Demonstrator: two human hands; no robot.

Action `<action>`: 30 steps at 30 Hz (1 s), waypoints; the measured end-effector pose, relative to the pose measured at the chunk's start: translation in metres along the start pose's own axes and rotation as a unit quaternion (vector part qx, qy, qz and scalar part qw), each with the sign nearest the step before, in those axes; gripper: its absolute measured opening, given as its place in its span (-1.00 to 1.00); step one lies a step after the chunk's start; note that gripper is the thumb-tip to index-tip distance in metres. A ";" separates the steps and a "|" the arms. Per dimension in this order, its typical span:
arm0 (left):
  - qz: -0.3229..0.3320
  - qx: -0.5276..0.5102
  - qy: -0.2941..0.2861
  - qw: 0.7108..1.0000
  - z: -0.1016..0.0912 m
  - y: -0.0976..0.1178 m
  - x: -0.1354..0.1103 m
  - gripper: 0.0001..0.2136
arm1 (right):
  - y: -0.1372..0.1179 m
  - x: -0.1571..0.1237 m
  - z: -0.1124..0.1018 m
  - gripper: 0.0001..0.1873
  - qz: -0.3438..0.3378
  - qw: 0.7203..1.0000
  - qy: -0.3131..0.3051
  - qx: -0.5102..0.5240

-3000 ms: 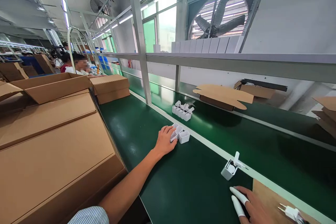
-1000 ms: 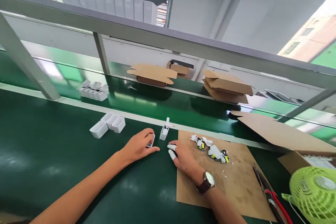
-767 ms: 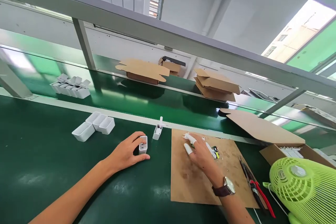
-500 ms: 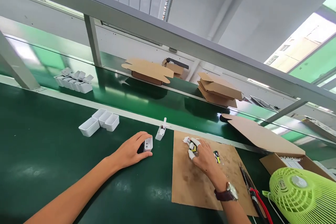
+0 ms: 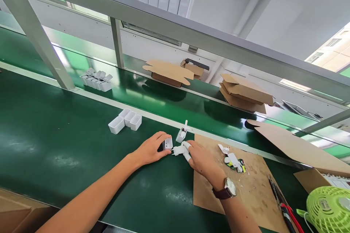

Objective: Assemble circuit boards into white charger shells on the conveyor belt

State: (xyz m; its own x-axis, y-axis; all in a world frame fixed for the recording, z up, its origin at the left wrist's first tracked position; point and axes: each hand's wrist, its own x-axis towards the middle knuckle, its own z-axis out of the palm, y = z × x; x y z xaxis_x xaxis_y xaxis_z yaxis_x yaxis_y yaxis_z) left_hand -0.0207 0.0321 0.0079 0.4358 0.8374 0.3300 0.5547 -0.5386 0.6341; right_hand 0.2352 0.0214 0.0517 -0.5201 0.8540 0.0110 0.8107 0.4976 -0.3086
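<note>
My left hand is closed around a small white plastic housing whose open end faces up, with slots visible inside. My right hand, with white covers on its thumb and a finger, pinches a white flat piece just beside that housing. Whether the two parts touch I cannot tell. Behind them stands another white housing with parts inside and a white strip sticking up. On the brown cardboard sheet lie several small circuit assemblies with white and yellow parts.
Several open white housings stand to the left. Another white group sits on the green conveyor beyond the pale rail. Red-and-black pliers lie at the sheet's right edge, beside a green fan. Flattened cartons are stacked farther back.
My right hand has moved left from the cardboard sheet to the housing, carrying the white piece. My left hand keeps its hold. The camera view has shifted left.
</note>
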 end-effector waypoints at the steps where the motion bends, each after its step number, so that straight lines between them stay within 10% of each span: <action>1: 0.001 0.000 0.000 1.000 -0.001 0.000 0.000 -0.60 | 0.000 0.002 0.001 -0.50 -0.018 1.000 0.002 0.013; 6: 0.008 0.012 -0.012 1.000 -0.005 -0.002 -0.001 -0.60 | -0.001 0.001 -0.003 -0.28 -0.100 0.990 0.004 0.101; 13: -0.001 0.013 0.002 1.000 -0.006 -0.004 -0.002 -0.60 | -0.018 -0.007 0.011 -0.78 0.005 0.997 0.033 -0.063; 30: -0.024 0.016 -0.024 0.999 -0.008 0.000 0.000 -0.58 | -0.030 -0.020 0.057 -0.62 -0.086 0.978 0.172 0.077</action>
State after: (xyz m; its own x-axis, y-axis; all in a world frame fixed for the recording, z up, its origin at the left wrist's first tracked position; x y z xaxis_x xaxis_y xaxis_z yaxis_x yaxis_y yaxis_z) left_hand -0.0267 0.0326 0.0134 0.4417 0.8568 0.2659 0.5969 -0.5019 0.6260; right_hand 0.2061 -0.0195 0.0062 -0.5034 0.7728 0.3865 0.6551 0.6330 -0.4125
